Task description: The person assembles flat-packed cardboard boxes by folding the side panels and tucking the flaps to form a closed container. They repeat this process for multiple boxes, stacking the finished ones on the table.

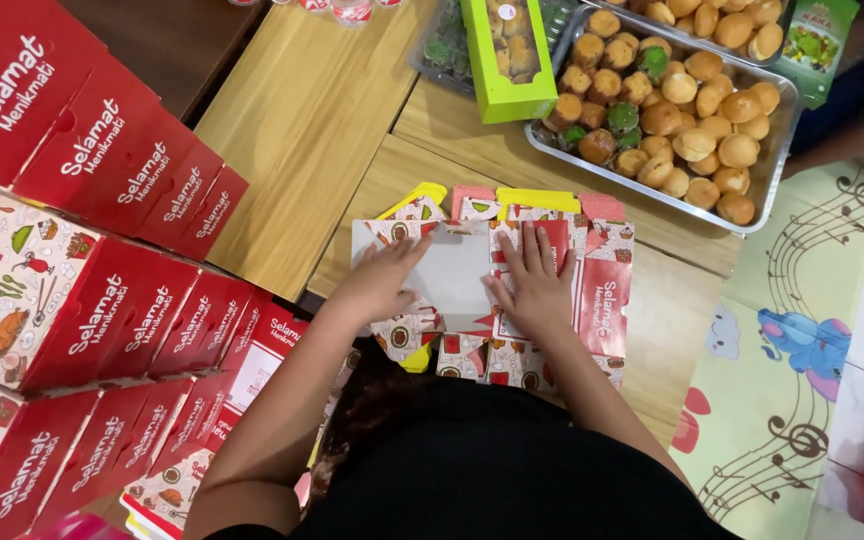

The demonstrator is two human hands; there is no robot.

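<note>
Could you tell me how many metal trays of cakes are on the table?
2: one tray beyond the right hand, and a second tray behind it, cut off by the top edge.

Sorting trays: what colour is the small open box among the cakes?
Bright green box, clearest in the head view.

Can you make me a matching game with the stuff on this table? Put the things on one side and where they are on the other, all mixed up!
Things:
1. Flat food box
2. Metal tray of small round cakes
3. Stacked red boxes
4. Green box

Places:
A. Along the left side, in rows
B. Top right, by the table's edge
C. Under the left hand and right hand, in the middle
D. Top centre, just left of the tray

Pairs: 1-C, 2-B, 3-A, 4-D
</note>
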